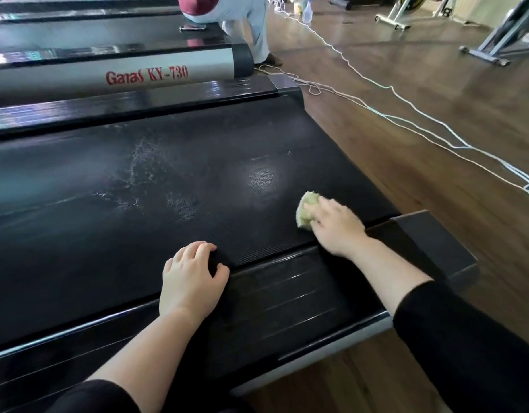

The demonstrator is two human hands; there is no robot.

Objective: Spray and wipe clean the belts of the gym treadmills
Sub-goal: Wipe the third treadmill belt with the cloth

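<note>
Under right hand (336, 226), cloth (307, 209), on belt (138, 186)

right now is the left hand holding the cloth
No, the right hand holds the yellow-green cloth on the belt, while the left hand rests on the belt's near edge with nothing in it.

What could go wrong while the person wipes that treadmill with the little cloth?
1. The spray patch sits far from the cloth that the right hand holds near the belt's end; it might dry and leave marks.
2. The left hand leans on the belt's edge; if the belt slid, fingers could get nipped against the side rail.
3. The white cord trails across the floor nearby; stepping back, the person could trip.
</note>
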